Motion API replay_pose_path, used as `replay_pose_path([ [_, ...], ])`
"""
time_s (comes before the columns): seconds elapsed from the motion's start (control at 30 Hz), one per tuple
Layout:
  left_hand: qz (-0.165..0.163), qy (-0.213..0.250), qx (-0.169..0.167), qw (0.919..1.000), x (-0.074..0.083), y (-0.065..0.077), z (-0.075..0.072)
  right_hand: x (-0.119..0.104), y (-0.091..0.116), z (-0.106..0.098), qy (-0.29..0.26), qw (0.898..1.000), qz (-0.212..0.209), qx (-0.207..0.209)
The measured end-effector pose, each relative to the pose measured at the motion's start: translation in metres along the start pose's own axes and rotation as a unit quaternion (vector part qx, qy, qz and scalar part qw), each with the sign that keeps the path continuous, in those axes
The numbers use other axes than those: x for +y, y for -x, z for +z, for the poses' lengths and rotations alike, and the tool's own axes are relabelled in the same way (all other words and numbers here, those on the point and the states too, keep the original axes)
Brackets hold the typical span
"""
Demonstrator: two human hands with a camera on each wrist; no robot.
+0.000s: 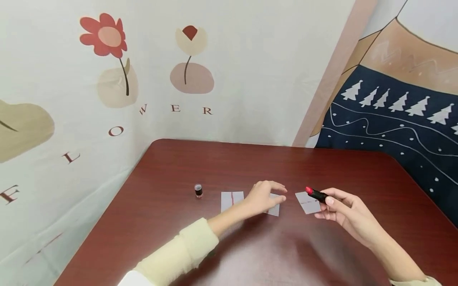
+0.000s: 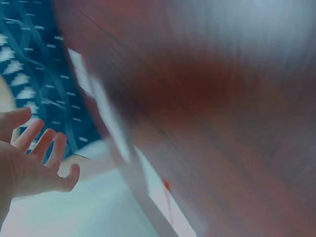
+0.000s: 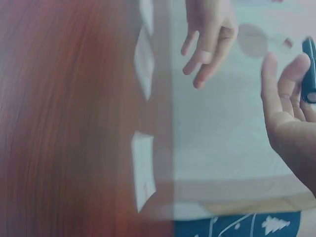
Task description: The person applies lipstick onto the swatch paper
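My right hand (image 1: 352,216) pinches an uncapped lipstick (image 1: 316,194) between thumb and fingers, its red tip pointing left. The black tube (image 3: 309,74) also shows at the edge of the right wrist view. Beneath the lipstick lies the right paper square (image 1: 307,204), which has a faint reddish line. My left hand (image 1: 262,196) is over the middle paper square (image 1: 274,210) and partly hides it, fingers extended with nothing held. Left of that hand is another paper square (image 1: 226,200) with a red line down it.
A small black lipstick cap (image 1: 198,191) with a clear top stands left of the papers on the dark red wooden table (image 1: 171,167). Behind the table hang a white flower-printed cloth (image 1: 250,79) and a navy cloth with white trees (image 1: 390,119).
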State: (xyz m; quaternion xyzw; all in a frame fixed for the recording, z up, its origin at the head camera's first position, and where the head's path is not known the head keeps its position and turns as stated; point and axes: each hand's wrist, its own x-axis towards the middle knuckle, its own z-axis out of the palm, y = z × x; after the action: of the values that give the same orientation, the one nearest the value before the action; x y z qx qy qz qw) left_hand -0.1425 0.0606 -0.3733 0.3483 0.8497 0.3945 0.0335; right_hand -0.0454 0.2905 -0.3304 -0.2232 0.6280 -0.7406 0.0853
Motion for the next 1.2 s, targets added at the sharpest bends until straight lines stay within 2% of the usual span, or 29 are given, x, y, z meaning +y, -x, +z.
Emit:
replay_pose_path([
  [0.07,0.009,0.081,0.009,0.9966,0.014,0.018,-0.006,-0.004,0.000,0.011,-0.004,1.000,-0.012,0.006],
  [0.13,0.021,0.162,0.003,0.9865,0.030,0.035,-0.008,-0.008,0.001,0.019,-0.010,1.000,-0.024,0.012],
  [0.2,0.045,0.202,-0.004,0.9783,0.044,0.049,-0.008,-0.011,0.003,0.023,0.027,0.998,-0.042,0.026],
  [0.3,0.074,0.179,-0.011,0.9811,0.055,0.061,-0.008,-0.012,0.007,0.022,0.150,0.985,-0.038,0.077],
  [0.4,0.081,0.132,-0.014,0.9879,0.055,0.070,-0.011,-0.007,0.013,0.015,0.262,0.956,0.012,0.131],
  [0.47,0.071,0.130,-0.014,0.9889,0.054,0.075,-0.012,-0.002,0.017,0.016,0.273,0.950,0.045,0.146],
  [0.53,0.045,0.184,-0.015,0.9818,0.055,0.080,-0.012,0.000,0.021,0.025,0.265,0.950,0.061,0.155],
  [0.57,0.027,0.222,-0.016,0.9746,0.057,0.083,-0.011,0.001,0.023,0.034,0.254,0.953,0.062,0.154],
  [0.6,0.009,0.266,-0.015,0.9639,0.060,0.086,-0.010,0.001,0.025,0.044,0.241,0.956,0.062,0.153],
  [0.63,-0.004,0.313,-0.011,0.9497,0.063,0.089,-0.009,0.001,0.026,0.056,0.220,0.964,0.048,0.143],
  [0.67,-0.014,0.365,-0.003,0.9309,0.067,0.092,-0.008,0.002,0.026,0.068,0.195,0.972,0.034,0.129],
  [0.73,-0.020,0.460,0.014,0.8878,0.072,0.100,-0.005,0.006,0.027,0.089,0.134,0.987,0.007,0.084],
  [0.77,-0.014,0.489,0.027,0.8720,0.074,0.105,-0.004,0.010,0.026,0.099,0.104,0.993,-0.012,0.056],
  [0.83,0.006,0.528,0.053,0.8473,0.077,0.115,-0.003,0.017,0.026,0.115,0.023,0.999,-0.039,-0.004],
  [0.9,0.017,0.552,0.071,0.8308,0.079,0.125,-0.004,0.024,0.027,0.128,-0.041,0.996,-0.055,-0.049],
  [0.93,0.021,0.554,0.078,0.8284,0.080,0.130,-0.004,0.028,0.027,0.133,-0.072,0.993,-0.061,-0.068],
  [0.97,0.026,0.550,0.084,0.8306,0.080,0.135,-0.005,0.031,0.028,0.137,-0.097,0.989,-0.066,-0.087],
  [1.03,0.046,0.534,0.099,0.8387,0.081,0.143,-0.006,0.035,0.031,0.141,-0.171,0.975,-0.041,-0.133],
  [1.07,0.063,0.522,0.109,0.8438,0.081,0.146,-0.006,0.037,0.033,0.143,-0.207,0.966,-0.026,-0.153],
  [1.13,0.094,0.497,0.134,0.8523,0.082,0.151,-0.008,0.040,0.036,0.146,-0.272,0.944,0.030,-0.183],
  [1.17,0.103,0.489,0.147,0.8538,0.083,0.153,-0.009,0.042,0.037,0.147,-0.302,0.932,0.057,-0.193],
  [1.2,0.108,0.489,0.158,0.8513,0.083,0.154,-0.009,0.043,0.037,0.147,-0.328,0.920,0.080,-0.199],
])
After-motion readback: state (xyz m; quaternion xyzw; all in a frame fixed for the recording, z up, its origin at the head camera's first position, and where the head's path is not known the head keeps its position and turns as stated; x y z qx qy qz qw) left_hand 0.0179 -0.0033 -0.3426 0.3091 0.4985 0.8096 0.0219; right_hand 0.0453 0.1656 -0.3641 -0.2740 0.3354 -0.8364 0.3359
